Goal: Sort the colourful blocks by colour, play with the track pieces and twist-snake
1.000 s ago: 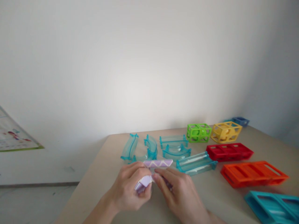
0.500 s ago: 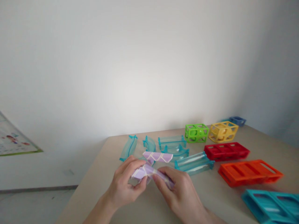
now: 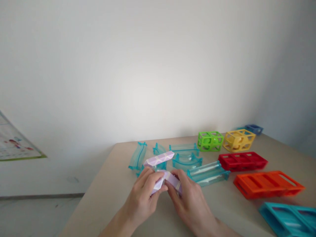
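Between my two hands is a lilac snake puzzle (image 3: 159,159), made of wedge segments with pale seams. My left hand (image 3: 145,192) pinches its left part between thumb and fingers. Its right part is wrapped by my right hand (image 3: 189,197), the thumb pressed near the middle joint. One straight arm of the puzzle sticks up beyond my left fingers, slanting up to the right. My fingers hide much of the lower portion. The puzzle is held above the table (image 3: 103,197), in front of several clear blue track pieces.
Behind my hands lie a curved track piece (image 3: 187,161) and a straight track piece (image 3: 209,173). Rightward are a green frame block (image 3: 210,141), yellow block (image 3: 239,140), red block (image 3: 243,161), orange block (image 3: 269,184) and teal block (image 3: 291,219). A wall (image 3: 148,72) rises behind.
The puzzle's far arm now slants upward to the right, where it lay nearly level before. The part between my hands has bent, and my hands have come closer together.
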